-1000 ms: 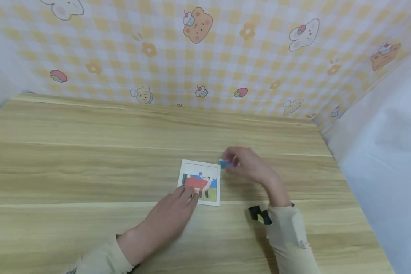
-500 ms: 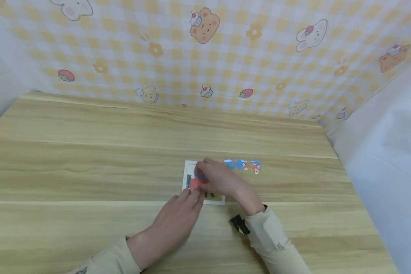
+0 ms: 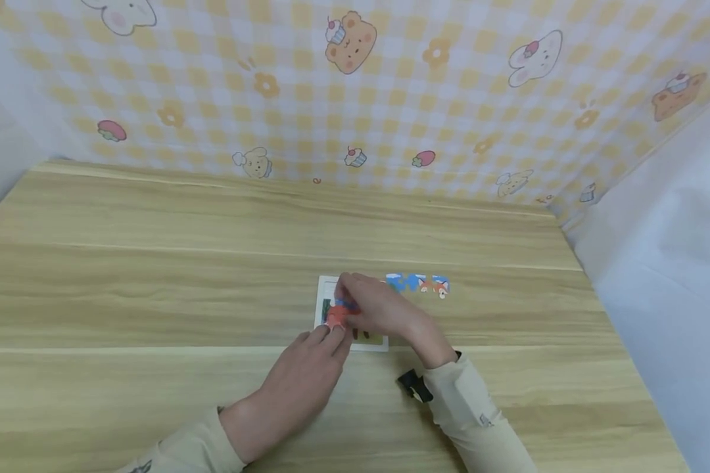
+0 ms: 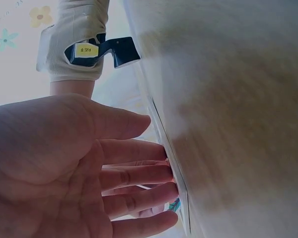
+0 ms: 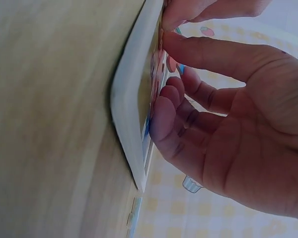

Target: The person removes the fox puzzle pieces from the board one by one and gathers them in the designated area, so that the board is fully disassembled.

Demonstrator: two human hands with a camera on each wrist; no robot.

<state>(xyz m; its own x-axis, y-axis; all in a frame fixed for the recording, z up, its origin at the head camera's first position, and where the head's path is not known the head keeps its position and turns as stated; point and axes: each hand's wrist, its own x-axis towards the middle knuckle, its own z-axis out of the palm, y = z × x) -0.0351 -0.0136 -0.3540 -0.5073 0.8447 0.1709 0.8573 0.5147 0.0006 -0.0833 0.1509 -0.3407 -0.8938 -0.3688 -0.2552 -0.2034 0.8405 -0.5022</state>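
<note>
Brace the puzzle tray (image 3: 324, 287) with the left hand (image 3: 298, 381), pressing just enough at the near side to prevent sliding over the worktop (image 3: 154, 289). Turn the red-and-blue piece (image 3: 347, 305) to match its printed lines with the neighbouring picture, then lower it level and press with a fingertip. Treat any stiffness as a likely sign of a wrong angle rather than of too little force. Watch for a raised edge, and avoid disturbing the red part of the picture close by.

See the red-and-blue piece pinched between thumb and fingers of the right hand (image 3: 378, 305), at the tray's upper middle, with its exact contact against the tray hidden. In the right wrist view, note a nearly straight thumb and the lower fingers (image 5: 163, 116) bent inward, close against the tray's face. On the left, find straight, slightly spread fingers (image 4: 139, 174), gripping nothing, with tips resting on the tray and the thumb apart from the others. To the right of the tray, on the worktop, find loose pieces (image 3: 413, 282) printed with blue sky and orange animal ears.
</note>
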